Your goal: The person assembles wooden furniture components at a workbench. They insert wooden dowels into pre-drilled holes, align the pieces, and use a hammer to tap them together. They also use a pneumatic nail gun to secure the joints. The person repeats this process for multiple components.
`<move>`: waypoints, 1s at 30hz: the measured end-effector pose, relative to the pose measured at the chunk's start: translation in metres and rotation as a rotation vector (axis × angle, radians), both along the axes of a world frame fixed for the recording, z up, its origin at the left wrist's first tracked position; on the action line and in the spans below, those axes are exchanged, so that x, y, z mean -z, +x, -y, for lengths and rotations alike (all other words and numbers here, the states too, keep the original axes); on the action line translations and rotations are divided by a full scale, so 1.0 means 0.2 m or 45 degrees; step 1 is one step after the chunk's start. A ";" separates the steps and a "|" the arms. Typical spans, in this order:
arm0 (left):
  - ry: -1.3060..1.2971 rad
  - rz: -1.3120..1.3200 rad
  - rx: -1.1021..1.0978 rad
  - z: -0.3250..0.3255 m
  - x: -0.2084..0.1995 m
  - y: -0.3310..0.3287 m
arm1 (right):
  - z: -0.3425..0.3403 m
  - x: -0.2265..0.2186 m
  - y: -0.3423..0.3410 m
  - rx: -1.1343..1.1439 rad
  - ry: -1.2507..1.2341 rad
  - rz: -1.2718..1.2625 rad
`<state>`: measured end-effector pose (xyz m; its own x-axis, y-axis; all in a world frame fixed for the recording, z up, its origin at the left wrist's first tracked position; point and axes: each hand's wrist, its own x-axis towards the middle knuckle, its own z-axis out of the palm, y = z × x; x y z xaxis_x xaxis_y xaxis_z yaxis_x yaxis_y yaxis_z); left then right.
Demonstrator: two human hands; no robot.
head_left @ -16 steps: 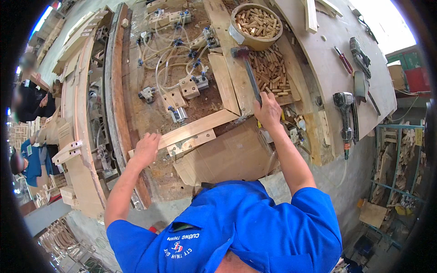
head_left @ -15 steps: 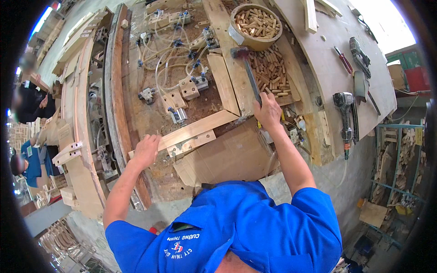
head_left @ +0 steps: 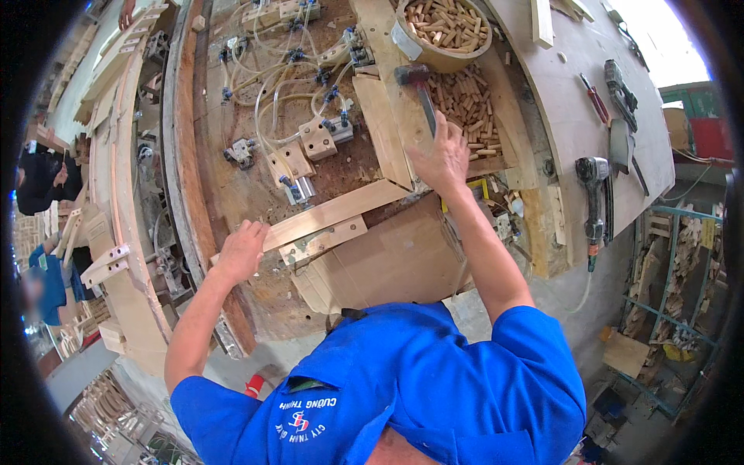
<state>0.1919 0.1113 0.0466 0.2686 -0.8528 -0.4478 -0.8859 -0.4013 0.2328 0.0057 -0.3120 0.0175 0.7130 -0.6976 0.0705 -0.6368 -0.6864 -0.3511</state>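
Observation:
A pale wooden rail [head_left: 333,214] lies aslant on the bench, its right end meeting a second wooden piece [head_left: 381,128] at a corner. My left hand [head_left: 242,252] is closed over the rail's left end. The hammer [head_left: 427,108], with a dark head and grey handle, rests on the board beside the dowels. My right hand [head_left: 443,159] is at the handle's near end, thumb spread away and fingers loosely extended over it. Below the rail sits a small wooden block [head_left: 324,240] with screw holes.
Pneumatic clamps with clear hoses [head_left: 298,167] fill the bench's middle. A round tub [head_left: 442,58] of wooden dowels stands at the far right, above loose dowels [head_left: 473,108]. A nail gun [head_left: 594,201] and pliers [head_left: 595,101] lie on the right panel. Cardboard [head_left: 380,260] lies in front.
My right hand has loosened its grip on the hammer, its thumb and fingers opening. My left hand stays on the rail. The view has shifted slightly.

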 end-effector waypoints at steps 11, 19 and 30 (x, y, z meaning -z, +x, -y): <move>-0.004 0.038 -0.045 0.00 0.02 -0.04 | -0.11 0.00 0.17 0.114 0.120 -0.432; 0.009 0.084 -0.087 -0.01 0.03 -0.07 | -0.15 -0.07 0.21 0.086 0.189 -0.498; -0.795 -0.064 -1.106 0.27 0.17 0.49 | -0.17 -0.06 0.21 0.119 0.105 -0.545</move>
